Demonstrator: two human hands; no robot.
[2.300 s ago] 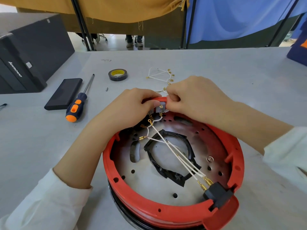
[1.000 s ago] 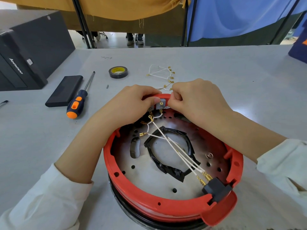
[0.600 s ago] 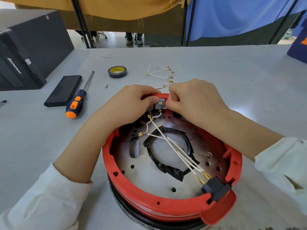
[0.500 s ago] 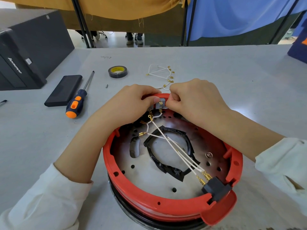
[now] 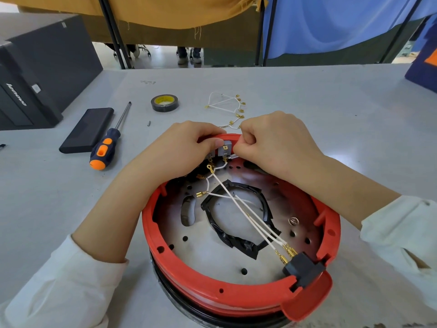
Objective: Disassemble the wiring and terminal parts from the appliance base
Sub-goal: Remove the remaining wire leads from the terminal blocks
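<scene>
The round red appliance base (image 5: 212, 297) lies upside down on the grey table, its metal plate showing. White wires (image 5: 246, 216) with brass terminals run from a black connector block (image 5: 303, 268) at the near right rim to a small grey switch part (image 5: 225, 149) at the far rim. My left hand (image 5: 179, 147) curls over the far rim and pinches the grey switch part with its thumb. My right hand (image 5: 272, 140) has its fingers curled tight beside that part, pinching at a wire or terminal that the fingers hide.
Removed white wires with brass terminals (image 5: 230, 110) lie just beyond the base. A roll of black tape (image 5: 164, 102), an orange-and-blue screwdriver (image 5: 107, 144), a flat black block (image 5: 87, 130), a small loose screw (image 5: 149, 123) and a black computer case (image 5: 35, 74) sit to the left.
Both hands stay at the grey switch part on the far rim, with only slight shifts of the fingers. The wires and the base have not moved.
</scene>
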